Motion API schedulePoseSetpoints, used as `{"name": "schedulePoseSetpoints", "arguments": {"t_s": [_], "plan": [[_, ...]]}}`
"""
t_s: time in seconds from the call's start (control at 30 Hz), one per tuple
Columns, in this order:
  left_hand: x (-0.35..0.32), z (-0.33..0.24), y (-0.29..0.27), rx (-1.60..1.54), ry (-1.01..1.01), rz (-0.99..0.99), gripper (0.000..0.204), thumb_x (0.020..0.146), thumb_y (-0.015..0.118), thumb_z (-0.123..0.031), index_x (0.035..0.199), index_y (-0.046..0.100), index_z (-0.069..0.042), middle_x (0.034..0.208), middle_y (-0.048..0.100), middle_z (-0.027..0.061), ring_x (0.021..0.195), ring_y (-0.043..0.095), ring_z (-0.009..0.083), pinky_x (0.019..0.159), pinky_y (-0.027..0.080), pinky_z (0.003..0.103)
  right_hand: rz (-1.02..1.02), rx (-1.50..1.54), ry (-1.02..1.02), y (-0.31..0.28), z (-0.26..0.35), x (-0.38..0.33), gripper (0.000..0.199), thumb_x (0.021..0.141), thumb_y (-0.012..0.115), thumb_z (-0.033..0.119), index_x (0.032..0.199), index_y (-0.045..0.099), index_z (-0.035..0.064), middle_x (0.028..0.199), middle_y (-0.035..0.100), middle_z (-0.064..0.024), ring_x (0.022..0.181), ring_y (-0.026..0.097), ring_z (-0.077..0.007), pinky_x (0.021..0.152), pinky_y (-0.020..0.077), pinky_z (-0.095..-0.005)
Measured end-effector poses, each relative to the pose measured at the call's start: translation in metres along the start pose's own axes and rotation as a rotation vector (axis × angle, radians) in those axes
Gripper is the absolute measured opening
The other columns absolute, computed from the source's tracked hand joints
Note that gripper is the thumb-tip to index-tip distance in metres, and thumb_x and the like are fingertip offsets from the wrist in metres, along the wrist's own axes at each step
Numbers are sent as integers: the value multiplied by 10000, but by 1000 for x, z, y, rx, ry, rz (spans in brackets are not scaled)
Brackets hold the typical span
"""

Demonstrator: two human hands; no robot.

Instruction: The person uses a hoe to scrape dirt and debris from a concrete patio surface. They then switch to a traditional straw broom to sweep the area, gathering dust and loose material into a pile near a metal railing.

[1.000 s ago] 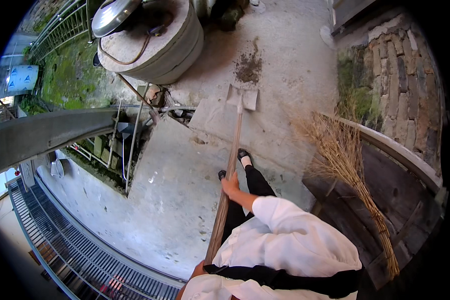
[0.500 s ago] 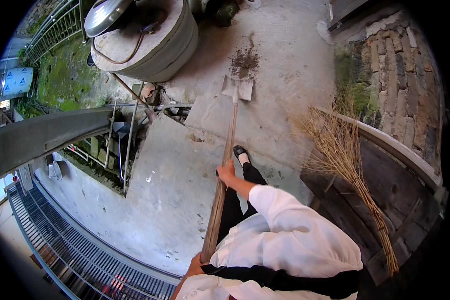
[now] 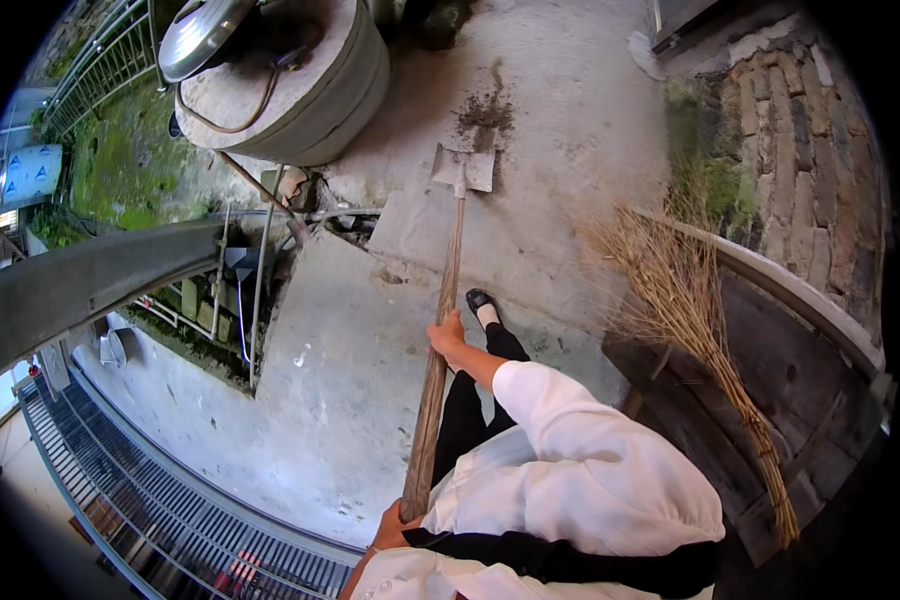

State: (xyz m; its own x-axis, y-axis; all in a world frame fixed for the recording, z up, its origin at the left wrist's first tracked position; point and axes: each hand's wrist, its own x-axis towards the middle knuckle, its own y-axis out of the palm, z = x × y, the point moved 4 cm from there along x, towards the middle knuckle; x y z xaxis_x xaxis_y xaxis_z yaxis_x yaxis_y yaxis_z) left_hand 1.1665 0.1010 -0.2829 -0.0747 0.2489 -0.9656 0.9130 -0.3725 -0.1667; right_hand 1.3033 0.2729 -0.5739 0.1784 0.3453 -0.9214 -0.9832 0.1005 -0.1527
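A long-handled shovel (image 3: 447, 270) slants across the concrete, its wooden handle running from my lower body toward the far side. My right hand (image 3: 447, 333) is closed around the middle of the handle. Near the handle's end, my left hand (image 3: 396, 526) wraps it close to my body. The flat metal shovel blade (image 3: 463, 168) rests low at the ground, just on the near side of a small patch of dark dirt (image 3: 485, 115). Only a little dirt, if any, shows on the blade.
A round concrete stove (image 3: 300, 120) with a metal lid (image 3: 202, 40) stands far left. On the right, a twig broom (image 3: 715, 345) leans over dark wooden boards (image 3: 790, 370) beside a brick wall (image 3: 800, 150). A metal railing (image 3: 170, 510) runs along the lower left.
The shovel has swung slightly left, blade and handle together, and my right hand has moved with it. Both hands keep their hold. The dirt patch remains beyond the blade.
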Motion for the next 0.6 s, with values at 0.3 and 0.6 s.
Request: {"name": "schedulePoseSetpoints", "arguments": {"t_s": [0.3,0.6], "plan": [[64,-71,28,-423,-42,242,243,714,610,-138,819,442,3,588,511,67,384,474,123,301,339,254,-194,-83,-252,-15,9,149,341,714,524,67,994,350,-19,779,528,-181,490,555,-248,386,460,-362],[37,-24,23,-244,93,127,246,700,622,-155,839,493,1,638,540,63,454,490,93,421,411,231,-141,-57,-82,-15,-22,89,395,700,561,74,1015,347,-30,767,538,-171,511,560,-263,410,472,-374]]}}
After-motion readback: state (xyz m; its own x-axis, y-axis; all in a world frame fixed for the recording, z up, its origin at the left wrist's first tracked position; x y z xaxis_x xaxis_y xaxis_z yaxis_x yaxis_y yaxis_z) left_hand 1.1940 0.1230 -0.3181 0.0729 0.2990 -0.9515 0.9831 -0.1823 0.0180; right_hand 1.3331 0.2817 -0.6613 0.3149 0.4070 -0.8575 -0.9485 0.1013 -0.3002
